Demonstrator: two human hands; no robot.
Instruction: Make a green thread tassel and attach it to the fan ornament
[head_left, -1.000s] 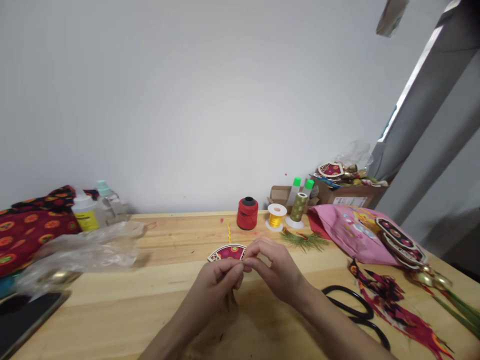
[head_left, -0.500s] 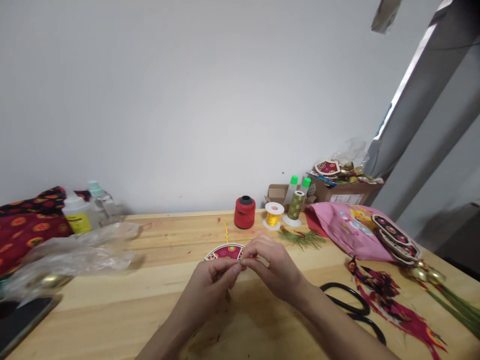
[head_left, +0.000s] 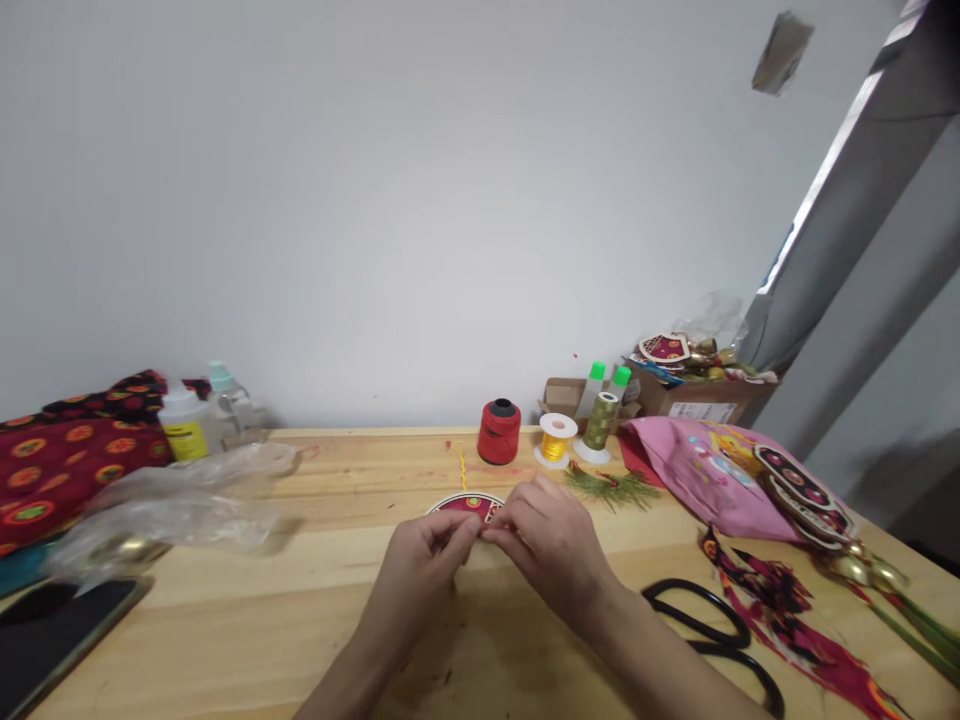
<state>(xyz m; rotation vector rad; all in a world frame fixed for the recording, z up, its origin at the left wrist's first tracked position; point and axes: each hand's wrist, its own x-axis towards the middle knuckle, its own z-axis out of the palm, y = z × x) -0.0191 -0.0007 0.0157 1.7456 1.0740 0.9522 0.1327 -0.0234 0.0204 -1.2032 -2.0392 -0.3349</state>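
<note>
Fingertips pinched, my left hand (head_left: 427, 560) and my right hand (head_left: 551, 535) meet over the middle of the table. Whatever sits between the fingertips is too small or too hidden to make out. Just behind them lies a maroon patterned ornament (head_left: 471, 503) with a pale cut-out border, its near part covered by my hands. A yellow cord (head_left: 462, 468) runs from its top edge toward the wall. Beyond my right hand stand a red thread spool (head_left: 499, 433) and a yellow thread spool (head_left: 555, 447).
Black-handled scissors (head_left: 705, 610) and maroon fabric scraps (head_left: 795, 620) lie right of my right arm. Further right are a pink bag (head_left: 720, 480) and tasselled ornaments (head_left: 806, 490). A green spool (head_left: 600, 425) stands at the back. Left are a phone (head_left: 67, 640), plastic bags (head_left: 187, 510) and bottles (head_left: 187, 425).
The view has shifted slightly, so the table's things appear a little further right and lower. My hands stay pinched together by the ornament, with their fingertips slightly moved.
</note>
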